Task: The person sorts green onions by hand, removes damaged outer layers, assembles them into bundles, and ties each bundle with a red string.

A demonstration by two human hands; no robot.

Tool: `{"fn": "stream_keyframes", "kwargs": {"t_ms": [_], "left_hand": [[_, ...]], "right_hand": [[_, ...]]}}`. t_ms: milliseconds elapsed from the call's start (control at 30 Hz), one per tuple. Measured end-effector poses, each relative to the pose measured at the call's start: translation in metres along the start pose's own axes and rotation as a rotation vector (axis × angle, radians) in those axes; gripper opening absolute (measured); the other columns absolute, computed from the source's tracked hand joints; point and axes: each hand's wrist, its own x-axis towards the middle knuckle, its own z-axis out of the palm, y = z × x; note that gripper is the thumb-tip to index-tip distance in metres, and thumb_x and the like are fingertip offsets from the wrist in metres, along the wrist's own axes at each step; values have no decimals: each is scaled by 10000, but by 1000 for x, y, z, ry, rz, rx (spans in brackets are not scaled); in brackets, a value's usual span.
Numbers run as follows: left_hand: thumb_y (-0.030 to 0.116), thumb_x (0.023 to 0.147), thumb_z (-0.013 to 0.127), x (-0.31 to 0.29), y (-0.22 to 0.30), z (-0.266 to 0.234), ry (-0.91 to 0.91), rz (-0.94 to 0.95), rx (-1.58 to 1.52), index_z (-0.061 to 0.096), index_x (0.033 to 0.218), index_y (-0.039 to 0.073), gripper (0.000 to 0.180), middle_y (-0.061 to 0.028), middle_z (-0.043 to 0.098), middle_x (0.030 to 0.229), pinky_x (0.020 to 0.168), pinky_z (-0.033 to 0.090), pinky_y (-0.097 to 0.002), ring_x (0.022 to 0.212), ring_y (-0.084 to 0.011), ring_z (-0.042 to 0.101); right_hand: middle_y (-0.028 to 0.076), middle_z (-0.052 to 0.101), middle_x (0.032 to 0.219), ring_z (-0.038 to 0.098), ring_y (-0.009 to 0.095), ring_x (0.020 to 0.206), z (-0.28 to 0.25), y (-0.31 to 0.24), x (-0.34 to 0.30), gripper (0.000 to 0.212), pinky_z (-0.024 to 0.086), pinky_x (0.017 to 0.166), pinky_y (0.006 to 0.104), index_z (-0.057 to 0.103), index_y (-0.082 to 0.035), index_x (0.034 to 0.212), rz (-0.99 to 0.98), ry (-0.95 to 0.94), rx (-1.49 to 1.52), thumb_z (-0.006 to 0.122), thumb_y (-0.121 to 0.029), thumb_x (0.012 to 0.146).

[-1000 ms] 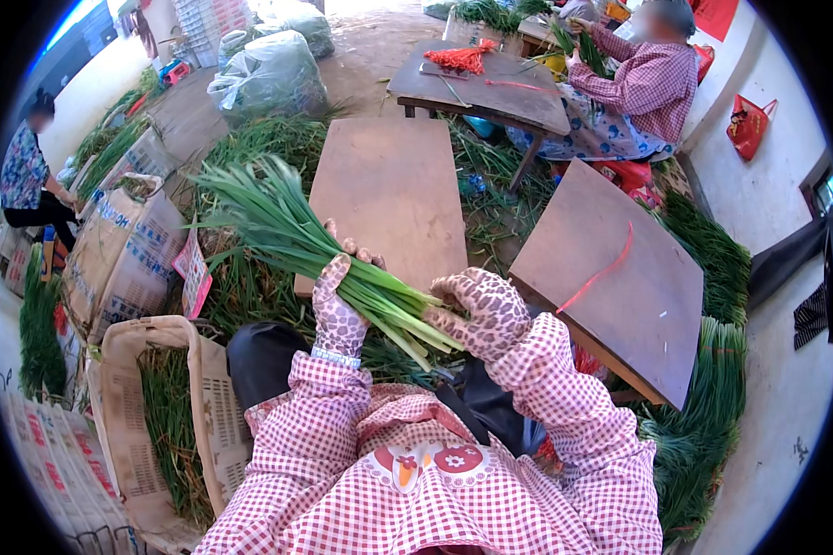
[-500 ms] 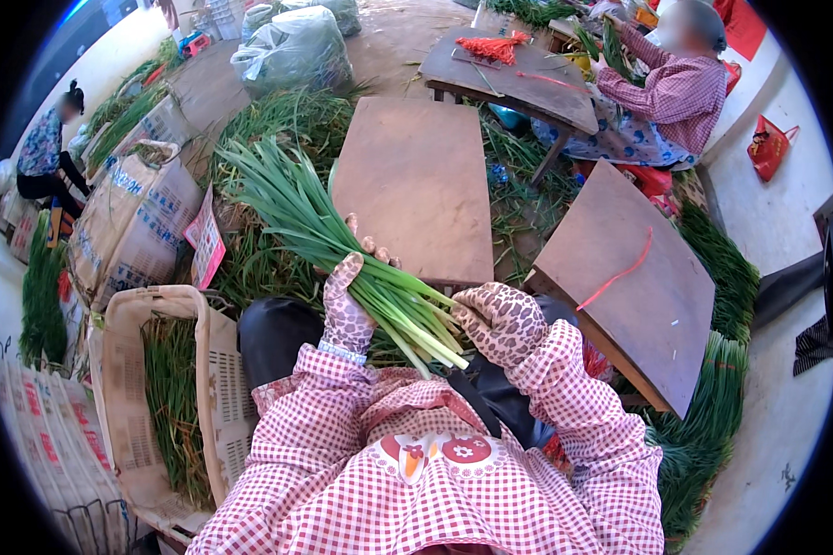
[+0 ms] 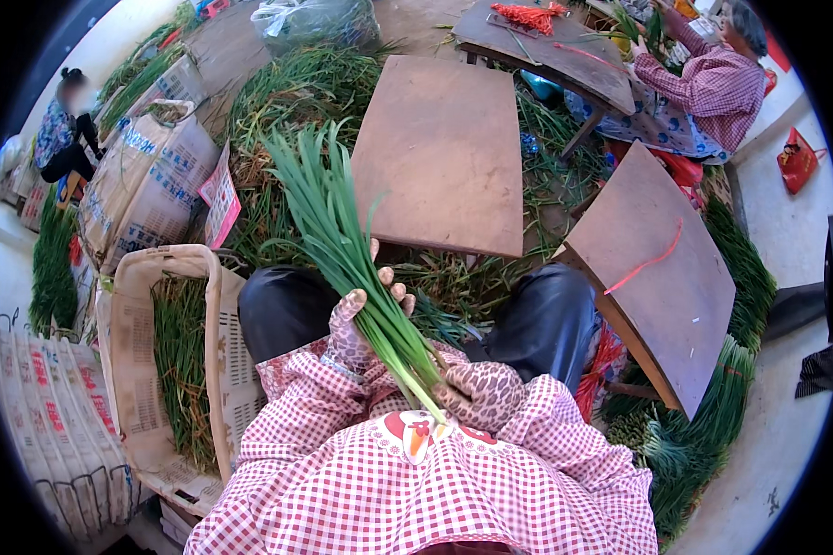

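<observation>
A bunch of garlic chives (image 3: 342, 245) slants across my lap, its long flat green leaves pointing away to the far left and its pale stem ends toward my apron. My left hand (image 3: 350, 335), in a leopard-print glove, is wrapped round the middle of the bunch, with the thumb on the near side and fingertips showing on the far side. At the pale stems my right hand (image 3: 483, 396), gloved alike, is closed over the lower end. Its fingertips are mostly hidden under the back of the hand.
A plastic basket (image 3: 215, 370) holding greens stands at my left. Ahead is a bare wooden board (image 3: 440, 157); a tilted table (image 3: 652, 277) with a red tie (image 3: 646, 262) is at my right. Stacked chives (image 3: 713, 416) line the right wall. Two people sit farther off.
The bunch has turned more upright and come closer to my body. My right hand has moved down and nearer my apron along with the stems. The whole view has shifted slightly.
</observation>
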Motion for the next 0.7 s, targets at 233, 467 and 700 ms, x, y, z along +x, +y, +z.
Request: {"fn": "stream_keyframes", "kwargs": {"t_ms": [233,467,700], "left_hand": [[122,796,610,5,1,6,69,-9,-7,206,1398,149,725,-26,567,969,844,462,-405,848,-167,593],[48,760,631,45,6,25,10,-53,147,159,1407,152,807,-53,535,919,834,460,-409,822,-185,555],[44,778,581,104,-26,46,133,-158,237,569,996,-27,230,-98,614,836,707,515,-342,782,-216,606]], "right_hand": [[130,635,817,620,267,752,12,35,-18,273,496,685,348,616,-37,940,-359,113,131,482,-271,899],[171,535,1145,524,239,1071,-89,43,2,677,436,880,338,409,-24,1263,27,273,736,641,-445,786],[104,414,1307,445,197,1143,-51,19,61,1108,383,949,346,52,-114,1428,-113,409,1113,794,-24,611]]}}
